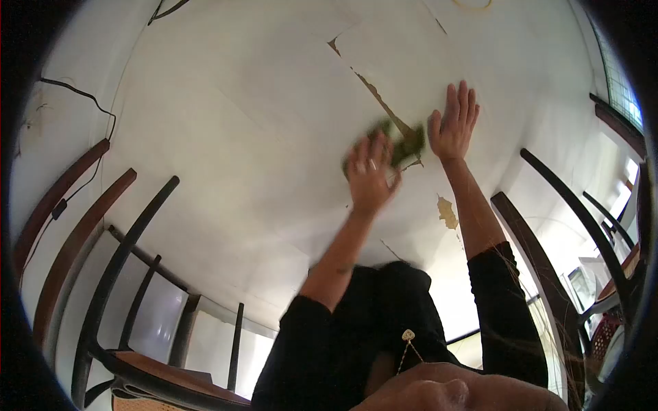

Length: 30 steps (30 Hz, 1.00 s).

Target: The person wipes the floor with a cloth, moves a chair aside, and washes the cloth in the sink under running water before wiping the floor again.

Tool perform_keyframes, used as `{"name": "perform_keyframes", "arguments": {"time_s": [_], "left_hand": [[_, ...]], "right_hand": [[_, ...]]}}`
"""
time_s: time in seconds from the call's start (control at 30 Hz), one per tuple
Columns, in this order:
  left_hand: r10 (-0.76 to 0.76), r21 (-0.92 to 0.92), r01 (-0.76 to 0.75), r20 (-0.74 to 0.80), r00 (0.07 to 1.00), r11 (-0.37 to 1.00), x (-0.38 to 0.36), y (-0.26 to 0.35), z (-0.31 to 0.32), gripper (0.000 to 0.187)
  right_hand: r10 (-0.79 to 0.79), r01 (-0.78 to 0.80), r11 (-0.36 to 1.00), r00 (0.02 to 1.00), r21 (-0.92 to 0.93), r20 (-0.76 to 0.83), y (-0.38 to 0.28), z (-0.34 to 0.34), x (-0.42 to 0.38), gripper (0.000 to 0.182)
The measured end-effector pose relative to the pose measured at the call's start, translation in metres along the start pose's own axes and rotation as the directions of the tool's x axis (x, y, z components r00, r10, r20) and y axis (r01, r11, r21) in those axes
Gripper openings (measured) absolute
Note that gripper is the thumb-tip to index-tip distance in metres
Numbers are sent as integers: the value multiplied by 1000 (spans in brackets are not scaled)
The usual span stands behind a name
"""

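Note:
Motion blurs my left hand [371,171], which wears a ring and presses its fingers over a dark green cloth [411,142]. The cloth lies bunched against a broad white surface [240,137], spreading out on both sides of the fingers. To the right of it, my right hand [452,130] rests flat on the same surface, its fingers stretched out and nothing in it. A brown peeled strip [377,96] runs down to the cloth. Below the hands, another peeled patch [447,212] shows on the surface.
Dark wooden chairs stand on both sides, with a curved chair frame [123,260] at left and another chair post [541,274] at right. A black cable [86,92] hangs at the far left. Part of a yellow ring [473,5] shows at the top edge.

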State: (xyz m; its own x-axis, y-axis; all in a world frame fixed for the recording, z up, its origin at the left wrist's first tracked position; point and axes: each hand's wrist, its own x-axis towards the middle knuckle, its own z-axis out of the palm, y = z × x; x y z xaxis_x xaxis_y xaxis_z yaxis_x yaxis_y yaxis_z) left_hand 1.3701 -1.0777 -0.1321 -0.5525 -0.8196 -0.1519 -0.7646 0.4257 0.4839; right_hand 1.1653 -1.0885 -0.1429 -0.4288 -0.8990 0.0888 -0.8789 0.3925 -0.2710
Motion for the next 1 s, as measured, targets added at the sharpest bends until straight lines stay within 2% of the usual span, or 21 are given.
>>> {"name": "perform_keyframes", "arguments": {"time_s": [0.03,0.1,0.23,0.27,0.3,0.33,0.37,0.43,0.5,0.53,0.57,0.6,0.63,0.67,0.7,0.73,0.77,0.83,0.9,0.93,1.0], "left_hand": [[31,-122,-23,61,998,992,-41,9,5,59],[-52,-178,57,33,998,982,-95,9,5,52],[-167,91,173,-70,983,981,-136,-61,0,45],[-397,-307,340,-146,906,889,-134,-86,-2,41],[-236,40,256,-268,934,966,-116,-108,-29,41],[-323,10,349,-355,877,937,-107,-137,-38,42],[-312,-21,342,-468,827,939,-93,-164,-51,43],[-418,-170,396,-567,710,902,-56,-189,-91,44],[-412,-105,433,-564,715,895,-34,-216,-88,43],[-460,-422,228,-605,651,877,-19,-205,-73,41],[-382,-283,259,-616,689,924,-12,-171,-52,39],[-300,-133,280,-622,723,951,-5,-137,-32,38],[-217,17,291,-623,751,957,2,-104,-11,38],[-222,4,254,-470,854,967,-12,-44,3,35],[-83,21,104,-462,883,994,-24,2,23,32],[-44,109,71,-236,971,991,-51,46,41,37],[121,141,-104,-121,985,984,-79,80,50,43],[218,38,-216,-48,975,976,-137,115,79,50],[292,-58,-289,46,955,956,-184,126,81,53],[288,-51,-286,36,957,957,-200,126,81,53],[368,-160,-342,176,913,926,-227,117,71,57]], "right_hand": [[-7,7,1000,1000,-1,-7,0,0,-1,59],[-18,18,1000,1000,-7,-20,0,1,4,59],[12,-12,1000,1000,-27,8,5,3,0,59],[-10,9,1000,1000,-21,-24,6,6,1,58],[0,-1,1000,999,-31,-32,7,7,1,58],[-14,15,1000,999,10,-35,9,8,0,58],[-28,31,998,999,52,-42,13,7,-1,59],[-49,51,997,998,50,-47,22,5,2,58],[-72,75,995,996,61,-51,17,-11,-3,56],[118,-163,901,984,403,133,14,-29,-2,53],[223,-410,652,908,638,355,14,-45,-3,49],[170,-295,630,955,719,243,30,-30,-23,41],[172,-259,803,963,538,206,13,-61,-50,38],[189,-230,781,973,580,132,10,-72,-85,37],[312,-365,679,929,637,199,4,-91,-121,35],[374,-429,653,899,624,228,11,-98,-161,33],[435,-464,614,874,639,216,9,-112,-200,30],[564,-627,625,774,465,287,13,-136,-274,26],[579,-697,581,717,422,388,30,-150,-342,24],[566,-690,582,723,430,396,37,-153,-371,25],[543,-680,579,733,450,409,45,-163,-400,26]]}}
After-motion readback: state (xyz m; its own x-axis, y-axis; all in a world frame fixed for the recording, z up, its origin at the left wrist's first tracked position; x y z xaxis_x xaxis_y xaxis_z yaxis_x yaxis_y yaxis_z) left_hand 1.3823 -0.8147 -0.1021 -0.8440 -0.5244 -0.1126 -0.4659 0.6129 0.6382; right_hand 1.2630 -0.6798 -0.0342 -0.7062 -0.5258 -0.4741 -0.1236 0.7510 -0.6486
